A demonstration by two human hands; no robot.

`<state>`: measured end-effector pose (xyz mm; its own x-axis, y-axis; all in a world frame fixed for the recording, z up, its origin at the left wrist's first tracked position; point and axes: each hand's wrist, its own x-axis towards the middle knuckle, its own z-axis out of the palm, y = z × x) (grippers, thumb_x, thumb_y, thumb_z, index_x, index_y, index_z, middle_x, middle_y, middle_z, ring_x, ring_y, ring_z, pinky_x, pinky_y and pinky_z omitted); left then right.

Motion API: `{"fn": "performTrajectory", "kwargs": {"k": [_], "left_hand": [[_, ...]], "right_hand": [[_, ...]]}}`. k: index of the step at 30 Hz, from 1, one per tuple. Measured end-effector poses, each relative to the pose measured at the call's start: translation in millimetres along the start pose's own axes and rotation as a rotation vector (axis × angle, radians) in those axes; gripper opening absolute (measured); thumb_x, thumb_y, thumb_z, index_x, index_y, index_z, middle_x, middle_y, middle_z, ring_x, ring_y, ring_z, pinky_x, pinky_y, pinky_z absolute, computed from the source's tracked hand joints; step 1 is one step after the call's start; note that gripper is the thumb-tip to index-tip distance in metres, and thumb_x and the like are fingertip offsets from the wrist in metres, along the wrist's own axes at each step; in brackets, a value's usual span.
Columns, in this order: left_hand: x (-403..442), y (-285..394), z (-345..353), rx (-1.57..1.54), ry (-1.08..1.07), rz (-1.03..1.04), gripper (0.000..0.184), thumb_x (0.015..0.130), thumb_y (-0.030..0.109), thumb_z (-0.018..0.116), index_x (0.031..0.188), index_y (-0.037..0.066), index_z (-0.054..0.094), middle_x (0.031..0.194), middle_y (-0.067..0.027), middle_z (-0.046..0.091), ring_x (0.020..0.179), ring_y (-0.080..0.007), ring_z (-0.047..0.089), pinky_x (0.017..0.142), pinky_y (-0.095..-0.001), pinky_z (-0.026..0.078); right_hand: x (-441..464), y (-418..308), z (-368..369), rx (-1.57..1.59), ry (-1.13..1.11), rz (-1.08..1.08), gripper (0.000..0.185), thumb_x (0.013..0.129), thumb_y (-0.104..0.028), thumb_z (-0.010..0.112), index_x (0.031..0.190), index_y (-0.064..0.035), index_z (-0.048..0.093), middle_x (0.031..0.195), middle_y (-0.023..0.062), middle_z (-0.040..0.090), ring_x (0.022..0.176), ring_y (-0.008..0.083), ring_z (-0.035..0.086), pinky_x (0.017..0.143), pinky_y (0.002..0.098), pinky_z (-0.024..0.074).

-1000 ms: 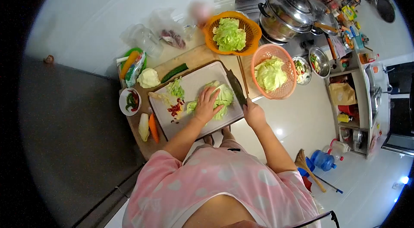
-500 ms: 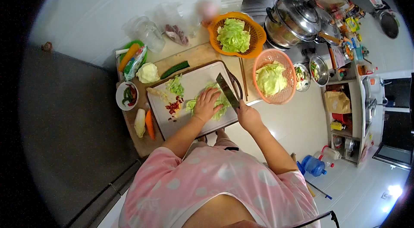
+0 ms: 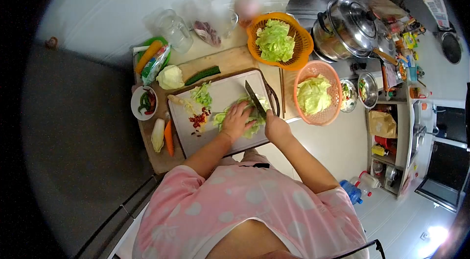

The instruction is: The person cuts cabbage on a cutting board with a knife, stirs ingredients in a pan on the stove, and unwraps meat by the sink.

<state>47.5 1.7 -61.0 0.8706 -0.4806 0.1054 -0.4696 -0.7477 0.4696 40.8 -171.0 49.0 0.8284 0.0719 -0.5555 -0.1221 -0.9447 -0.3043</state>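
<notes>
My left hand [image 3: 237, 120] rests over green cabbage leaves [image 3: 252, 126] on the cutting board [image 3: 188, 139], its fingers bent and holding them down. Some leaves are hidden beneath it. With my right hand [image 3: 277, 126] I grip the handle of a cleaver [image 3: 255, 98]. Its dark blade slants across the leaves, just right of my left fingers. Farther left on the board lie chopped pale green pieces [image 3: 201, 95], chopped red chili [image 3: 198, 121] and a pale yellowish piece [image 3: 179, 102], perhaps ginger.
An orange basket [image 3: 306, 58] and a pink basket [image 3: 334, 112] hold cabbage leaves. Around the board are a cucumber [image 3: 203, 75], a cabbage piece [image 3: 170, 77], a carrot [image 3: 169, 139] and a bowl of peppers [image 3: 133, 107]. A steel pot [image 3: 338, 38] stands at back right.
The camera view has shifted slightly. The cleaver has turned, so its blade looks narrower and more edge-on. My left hand stays on the leaves.
</notes>
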Motion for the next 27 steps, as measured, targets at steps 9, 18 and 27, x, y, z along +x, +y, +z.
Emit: {"fn": "performTrajectory", "kwargs": {"k": [9, 18, 27], "left_hand": [[0.8, 3.3, -3.0, -0.001, 0.026, 0.024, 0.053, 0.079, 0.039, 0.068, 0.124, 0.013, 0.057, 0.136, -0.0114, 0.044, 0.125, -0.0317, 0.044, 0.106, -0.0466, 0.035], [6.7, 20.3, -40.2, -0.005, 0.031, 0.029, 0.063, 0.075, 0.044, 0.072, 0.129, 0.016, 0.054, 0.137, -0.0123, 0.042, 0.134, -0.0322, 0.033, 0.114, -0.0533, 0.018], [-26.5, -12.3, -37.4, -0.070, 0.104, 0.045, 0.059, 0.072, 0.039, 0.076, 0.121, 0.013, 0.057, 0.133, -0.0114, 0.044, 0.132, -0.0342, 0.032, 0.113, -0.0560, 0.018]], "right_hand": [[16.0, 19.7, 37.0, 0.121, 0.182, -0.010, 0.024, 0.088, -0.011, 0.050, 0.109, -0.0011, 0.043, 0.077, 0.0256, 0.065, 0.075, 0.0425, 0.065, 0.065, 0.0524, 0.0509], [-12.1, 21.3, 12.7, 0.185, 0.370, -0.043, 0.029, 0.091, -0.018, 0.056, 0.111, 0.0001, 0.045, 0.074, 0.0277, 0.062, 0.069, 0.0452, 0.062, 0.060, 0.0533, 0.0482], [-50.2, -0.2, 20.2, 0.180, 0.226, -0.037, 0.036, 0.090, -0.019, 0.056, 0.117, 0.0026, 0.045, 0.076, 0.0288, 0.063, 0.072, 0.0460, 0.061, 0.064, 0.0534, 0.0485]]}}
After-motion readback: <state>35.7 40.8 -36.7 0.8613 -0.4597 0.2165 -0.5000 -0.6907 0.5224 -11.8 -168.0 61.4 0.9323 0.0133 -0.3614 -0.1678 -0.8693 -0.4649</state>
